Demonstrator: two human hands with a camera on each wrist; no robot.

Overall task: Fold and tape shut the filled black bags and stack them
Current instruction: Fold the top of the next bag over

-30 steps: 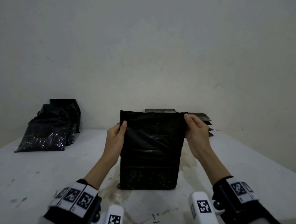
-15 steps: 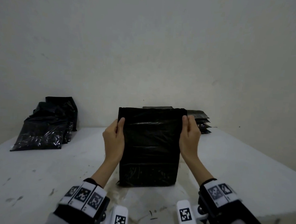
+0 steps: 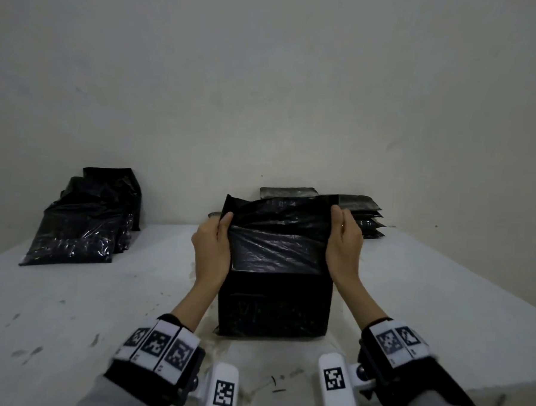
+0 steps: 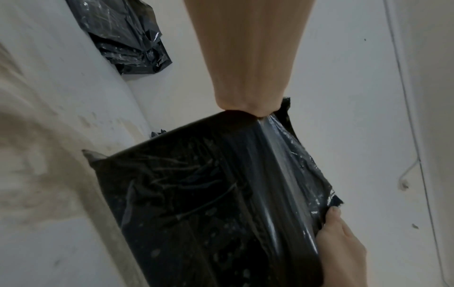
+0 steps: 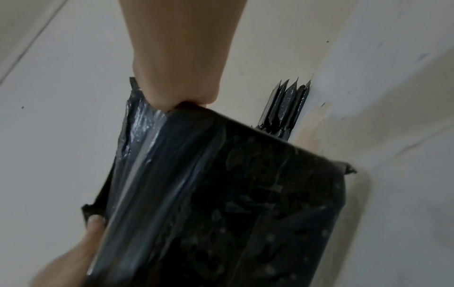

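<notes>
A filled black bag (image 3: 274, 302) stands upright on the white table (image 3: 69, 301) in front of me, seen also in the left wrist view as the bag (image 4: 209, 203) and in the right wrist view as the bag (image 5: 233, 203). Its loose top flap leans away from me toward the wall. My left hand (image 3: 211, 246) pinches the flap's left edge, thumb on the near side. My right hand (image 3: 342, 244) pinches the right edge the same way. A neat stack of flat sealed bags (image 3: 359, 217) lies behind, against the wall.
A loose pile of filled black bags (image 3: 85, 221) lies at the back left of the table, also seen as the pile (image 4: 123, 35). The wall stands close behind. The table's near edge runs just under my wrists. Dirt stains mark the tabletop around the bag.
The bag's upper part, straight and upright before, now tilts back toward the wall with a crease across the middle. Both hands stayed on the top edges.
</notes>
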